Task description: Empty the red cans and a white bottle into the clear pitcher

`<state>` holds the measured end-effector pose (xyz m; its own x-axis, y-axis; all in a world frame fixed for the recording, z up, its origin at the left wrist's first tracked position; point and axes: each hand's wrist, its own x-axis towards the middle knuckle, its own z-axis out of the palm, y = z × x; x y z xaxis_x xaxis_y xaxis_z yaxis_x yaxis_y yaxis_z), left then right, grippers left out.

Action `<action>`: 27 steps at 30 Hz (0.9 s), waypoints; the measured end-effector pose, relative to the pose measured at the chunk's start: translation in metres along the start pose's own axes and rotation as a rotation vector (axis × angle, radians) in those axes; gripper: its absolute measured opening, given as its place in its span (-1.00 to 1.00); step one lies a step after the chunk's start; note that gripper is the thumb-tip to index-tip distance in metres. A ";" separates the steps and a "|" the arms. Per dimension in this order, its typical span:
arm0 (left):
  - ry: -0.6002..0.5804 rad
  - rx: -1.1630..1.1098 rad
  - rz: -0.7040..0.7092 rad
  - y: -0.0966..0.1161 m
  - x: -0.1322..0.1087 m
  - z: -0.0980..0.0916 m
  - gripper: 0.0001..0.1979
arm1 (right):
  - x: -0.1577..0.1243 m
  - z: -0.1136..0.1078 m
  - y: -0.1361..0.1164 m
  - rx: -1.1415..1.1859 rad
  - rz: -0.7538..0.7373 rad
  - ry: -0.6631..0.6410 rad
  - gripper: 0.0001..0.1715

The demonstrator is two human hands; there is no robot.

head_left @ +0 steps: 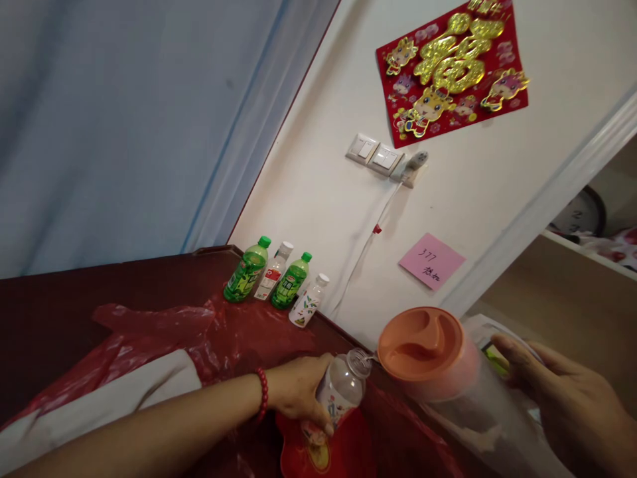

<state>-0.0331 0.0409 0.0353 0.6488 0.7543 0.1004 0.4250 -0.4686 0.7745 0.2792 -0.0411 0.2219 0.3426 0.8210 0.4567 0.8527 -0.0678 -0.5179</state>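
Observation:
My left hand (303, 392), with a red bead bracelet at the wrist, is wrapped round a clear bottle (343, 388) with a printed label and an open mouth. In my right hand (562, 385) is a large translucent pitcher (462, 392) with an orange lid (423, 342), tilted to the left. The pitcher's spout is at the bottle's mouth, and a thin clear stream shows between them. Under the bottle lies a red tray (358, 451) with a gold pattern, partly hidden by my left hand.
Two green bottles (247, 269) (291, 282) and two white-capped bottles (273, 271) (309, 302) stand by the wall. Red plastic film (144, 338) covers part of the dark table (44, 299). A cable (361, 255) hangs from a wall socket; shelves are at the right.

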 end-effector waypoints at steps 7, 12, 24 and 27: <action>0.013 -0.020 0.031 -0.003 0.001 0.001 -0.20 | -0.001 0.000 -0.003 -0.017 -0.010 -0.019 -0.20; -0.004 -0.030 0.020 -0.003 0.002 0.002 -0.21 | -0.001 0.002 -0.004 0.029 -0.004 -0.061 -0.21; -0.003 -0.018 0.028 -0.001 0.000 0.000 -0.23 | -0.019 0.007 -0.026 0.055 -0.011 0.094 -0.30; -0.002 -0.007 0.014 -0.001 0.000 0.000 -0.23 | -0.026 0.010 -0.034 0.071 -0.036 0.126 -0.40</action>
<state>-0.0337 0.0410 0.0351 0.6563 0.7465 0.1098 0.4115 -0.4761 0.7772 0.2372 -0.0548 0.2202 0.3631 0.7440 0.5609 0.8369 0.0041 -0.5473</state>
